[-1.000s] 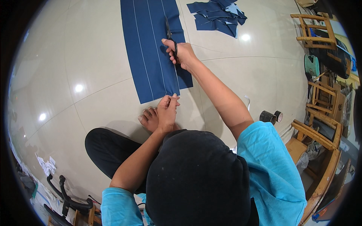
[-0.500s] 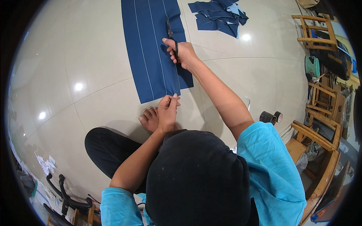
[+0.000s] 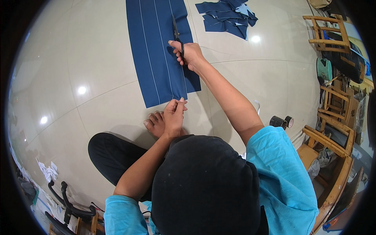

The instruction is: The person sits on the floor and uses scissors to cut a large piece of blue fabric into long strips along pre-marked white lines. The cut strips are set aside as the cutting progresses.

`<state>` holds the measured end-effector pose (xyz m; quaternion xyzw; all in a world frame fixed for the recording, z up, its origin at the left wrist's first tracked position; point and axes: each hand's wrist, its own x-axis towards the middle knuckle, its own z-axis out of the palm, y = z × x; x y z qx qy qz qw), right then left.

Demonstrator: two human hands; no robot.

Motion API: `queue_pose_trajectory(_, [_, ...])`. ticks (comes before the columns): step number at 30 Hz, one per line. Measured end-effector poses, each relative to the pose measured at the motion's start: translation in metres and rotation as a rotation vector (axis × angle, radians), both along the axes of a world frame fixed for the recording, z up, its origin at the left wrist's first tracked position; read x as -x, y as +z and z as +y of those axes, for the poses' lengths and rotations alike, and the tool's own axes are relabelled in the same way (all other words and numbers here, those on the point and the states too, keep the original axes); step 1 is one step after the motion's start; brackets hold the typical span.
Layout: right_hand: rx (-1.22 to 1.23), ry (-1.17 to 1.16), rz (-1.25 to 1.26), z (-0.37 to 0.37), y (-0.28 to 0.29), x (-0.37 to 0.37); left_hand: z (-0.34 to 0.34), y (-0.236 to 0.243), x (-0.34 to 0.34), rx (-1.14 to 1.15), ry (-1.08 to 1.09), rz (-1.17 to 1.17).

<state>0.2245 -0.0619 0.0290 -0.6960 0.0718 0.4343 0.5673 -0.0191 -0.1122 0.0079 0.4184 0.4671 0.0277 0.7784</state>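
Note:
A long piece of dark blue fabric (image 3: 147, 58) with thin pale lines running along it lies on the floor ahead of me. My left hand (image 3: 175, 111) pinches its near edge by the right corner, thumb and fingers pressed together. Farther up, my right hand (image 3: 188, 55) is closed round the handles of black scissors (image 3: 176, 30). Their blades point away from me along the fabric's right side, beside a pale line. A cut strip hangs loose to the right of the blades, lying partly under my right hand.
A heap of blue fabric scraps (image 3: 229, 19) lies at the far right. Two dark tape rolls (image 3: 278, 122) rest on the tiled floor by my right elbow. Wooden frames (image 3: 335, 102) line the right side. A black-handled wheeled thing (image 3: 68, 201) stands at the lower left. My bare foot (image 3: 156, 123) is beside my left hand.

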Motion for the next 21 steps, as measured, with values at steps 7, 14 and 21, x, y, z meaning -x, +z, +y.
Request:
queue_pose_trajectory(7, [-0.017, 0.007, 0.008, -0.0009, 0.0005, 0.0003, -0.0004, -0.0015, 0.0005, -0.001, -0.001, -0.005])
queue_pose_trajectory(14, [-0.013, 0.025, -0.022, 0.0003, 0.0039, 0.0009, -0.0006, -0.0013, 0.001, -0.001, 0.002, -0.001])
queue_pose_trajectory(21, [-0.003, 0.011, 0.012, 0.0057, 0.0015, -0.0087, -0.0009, -0.0025, 0.0011, -0.006, 0.0, -0.011])
